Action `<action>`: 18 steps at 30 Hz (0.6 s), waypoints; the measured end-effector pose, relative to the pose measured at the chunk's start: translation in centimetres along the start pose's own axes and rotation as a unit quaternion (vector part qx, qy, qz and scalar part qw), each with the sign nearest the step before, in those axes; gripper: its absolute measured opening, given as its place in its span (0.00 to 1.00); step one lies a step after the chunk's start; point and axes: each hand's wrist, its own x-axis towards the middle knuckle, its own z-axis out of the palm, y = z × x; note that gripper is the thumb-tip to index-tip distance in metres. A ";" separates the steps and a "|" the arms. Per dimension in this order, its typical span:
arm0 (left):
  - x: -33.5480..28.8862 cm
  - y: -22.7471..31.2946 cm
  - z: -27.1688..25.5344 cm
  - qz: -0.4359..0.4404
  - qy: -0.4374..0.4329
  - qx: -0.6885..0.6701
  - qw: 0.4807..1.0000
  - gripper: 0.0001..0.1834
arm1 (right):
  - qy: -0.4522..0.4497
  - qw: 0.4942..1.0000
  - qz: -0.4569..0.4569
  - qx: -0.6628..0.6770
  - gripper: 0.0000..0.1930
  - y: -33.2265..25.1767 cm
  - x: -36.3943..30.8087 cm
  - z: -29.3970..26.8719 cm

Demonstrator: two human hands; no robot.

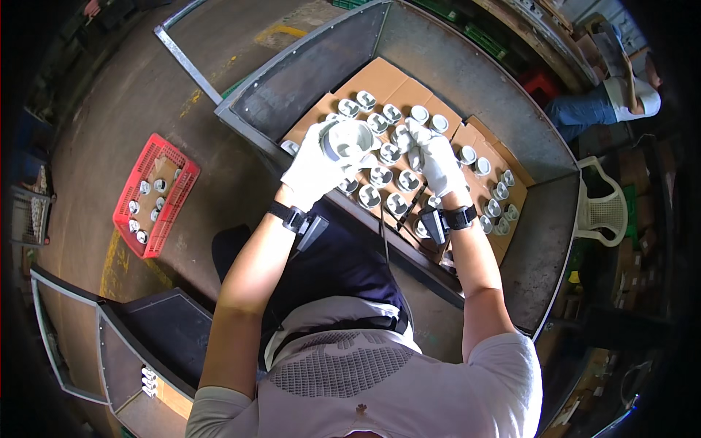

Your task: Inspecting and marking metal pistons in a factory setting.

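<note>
Gloved in white, my left hand (pixel 314 164) is closed around a silver metal piston (pixel 349 140), raised above the others with its hollow end showing. My right hand (pixel 437 159), also gloved, is over the bin with its fingers curled at another piston (pixel 400 135); the palm side is partly hidden. Several more pistons, such as one piston (pixel 369 196) below my left hand, stand in loose rows on brown cardboard (pixel 398 79). The cardboard lines a grey metal bin (pixel 467 62) in front of me.
On the floor at left is a red plastic crate (pixel 150 252) with several pistons on cardboard. A second metal cart (pixel 102 343) stands at lower left. A white plastic chair (pixel 604 204) is by the bin's right end; another person (pixel 621 98) is at far right.
</note>
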 end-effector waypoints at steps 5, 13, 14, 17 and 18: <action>0.5 0.4 -0.5 -0.046 -0.022 -0.168 0.984 0.33 | -0.045 0.998 0.001 -0.034 0.15 -1.2 -0.1 0.7; 2.1 0.7 0.6 -0.134 0.031 -0.300 0.944 0.27 | -0.257 0.940 0.112 0.194 0.20 -0.5 -1.3 2.8; 2.1 0.0 0.6 -0.118 0.036 -0.218 0.968 0.30 | -0.277 0.900 0.180 0.285 0.18 0.2 -0.9 2.9; 2.6 -1.9 0.1 -0.047 0.007 -0.016 0.999 0.33 | -0.312 0.698 0.367 0.530 0.12 2.3 0.5 2.9; 2.8 -2.5 -0.1 -0.018 -0.021 0.072 0.997 0.32 | -0.312 0.699 0.367 0.529 0.12 2.8 1.1 2.7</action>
